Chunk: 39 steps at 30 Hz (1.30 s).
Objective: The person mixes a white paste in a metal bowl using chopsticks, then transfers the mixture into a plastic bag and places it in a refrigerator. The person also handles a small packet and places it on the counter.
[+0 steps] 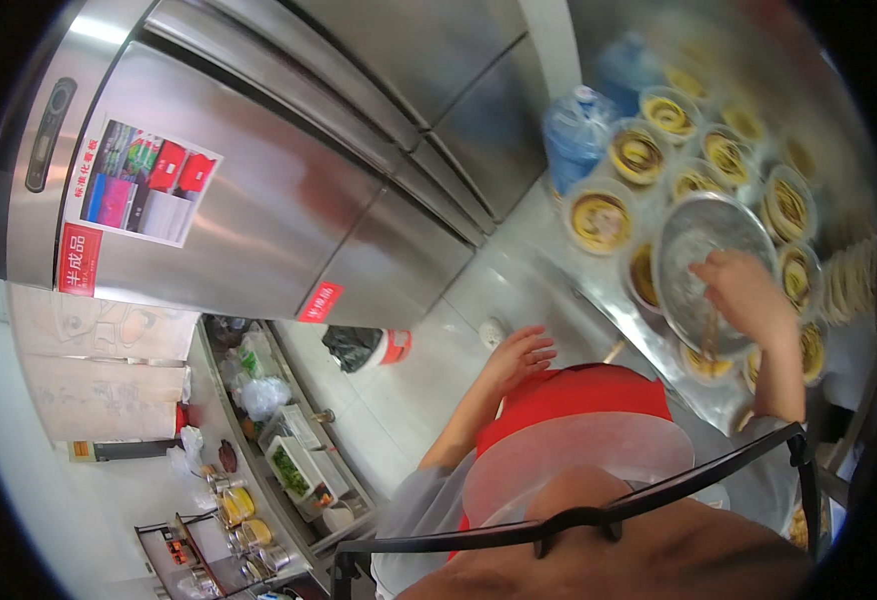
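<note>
My right hand (746, 292) is over a round metal bowl (682, 225), its fingers closed around wooden chopsticks (710, 334) that point down across the bowl. Clear plastic tubs hold coiled yellow and brown food; one tub (600, 220) stands left of the bowl and another (637, 154) behind it. Several more surround the bowl on the metal table (596, 274). What lies inside the bowl is hard to make out. My left hand (521, 356) hangs in the air beside the red apron (573, 397), fingers apart, holding nothing.
Large blue water bottle (579, 135) behind the tubs. Stack of pale dishes (851, 281) at right. Steel refrigerator (258, 187) with posted signs at upper left. Bin with a black bag (352, 347) on the tiled floor. Counter with a container of greens (288, 471) at lower left.
</note>
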Each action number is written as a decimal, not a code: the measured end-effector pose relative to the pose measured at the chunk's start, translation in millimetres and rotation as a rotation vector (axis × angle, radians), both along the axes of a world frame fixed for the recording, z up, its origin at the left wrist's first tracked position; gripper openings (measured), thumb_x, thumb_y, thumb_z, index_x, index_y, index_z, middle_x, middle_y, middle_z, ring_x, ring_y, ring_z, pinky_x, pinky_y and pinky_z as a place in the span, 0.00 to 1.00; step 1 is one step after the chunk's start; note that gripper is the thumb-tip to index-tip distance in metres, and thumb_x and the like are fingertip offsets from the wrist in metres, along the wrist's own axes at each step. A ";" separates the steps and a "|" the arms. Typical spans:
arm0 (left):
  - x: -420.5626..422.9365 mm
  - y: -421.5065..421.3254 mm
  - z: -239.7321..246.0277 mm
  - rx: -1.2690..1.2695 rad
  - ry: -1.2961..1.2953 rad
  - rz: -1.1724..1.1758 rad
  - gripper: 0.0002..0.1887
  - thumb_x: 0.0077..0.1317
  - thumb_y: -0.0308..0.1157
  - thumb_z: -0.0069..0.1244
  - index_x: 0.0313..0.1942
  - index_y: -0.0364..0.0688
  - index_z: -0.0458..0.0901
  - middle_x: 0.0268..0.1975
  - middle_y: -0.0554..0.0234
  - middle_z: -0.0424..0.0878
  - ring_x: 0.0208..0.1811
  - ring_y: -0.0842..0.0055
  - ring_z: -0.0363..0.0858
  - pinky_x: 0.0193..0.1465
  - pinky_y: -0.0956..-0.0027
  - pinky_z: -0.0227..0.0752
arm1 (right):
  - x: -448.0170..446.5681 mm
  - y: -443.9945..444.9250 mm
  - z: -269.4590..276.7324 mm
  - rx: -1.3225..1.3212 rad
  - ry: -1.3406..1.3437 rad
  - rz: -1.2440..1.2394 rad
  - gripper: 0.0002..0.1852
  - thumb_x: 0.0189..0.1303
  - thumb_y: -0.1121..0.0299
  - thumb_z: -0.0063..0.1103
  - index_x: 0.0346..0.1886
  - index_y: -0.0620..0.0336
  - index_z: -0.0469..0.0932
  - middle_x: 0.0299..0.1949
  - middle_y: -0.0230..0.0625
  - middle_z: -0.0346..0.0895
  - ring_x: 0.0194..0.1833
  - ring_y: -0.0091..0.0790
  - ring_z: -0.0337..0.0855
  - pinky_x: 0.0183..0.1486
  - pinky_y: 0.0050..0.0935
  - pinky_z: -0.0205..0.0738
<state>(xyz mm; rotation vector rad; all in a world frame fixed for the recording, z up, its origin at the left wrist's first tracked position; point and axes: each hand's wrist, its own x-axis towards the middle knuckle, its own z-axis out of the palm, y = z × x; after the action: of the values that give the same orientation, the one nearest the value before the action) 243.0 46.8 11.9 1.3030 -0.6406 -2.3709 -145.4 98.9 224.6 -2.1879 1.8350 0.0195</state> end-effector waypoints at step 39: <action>201.0 -468.5 197.6 -2.291 -0.688 0.108 0.11 0.64 0.19 0.55 0.46 0.37 0.88 0.50 0.50 0.87 0.51 0.54 0.83 0.57 0.58 0.77 | 208.3 -490.2 -50.3 -2.186 -0.096 -0.492 0.25 0.59 0.77 0.68 0.60 0.64 0.73 0.65 0.49 0.68 0.68 0.49 0.71 0.71 0.48 0.65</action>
<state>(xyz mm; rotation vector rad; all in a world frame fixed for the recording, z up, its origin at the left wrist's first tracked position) 444.0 -421.6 209.5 0.5984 -2.1220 0.0654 62.9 -391.3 174.3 -1.7645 2.2865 -3.2844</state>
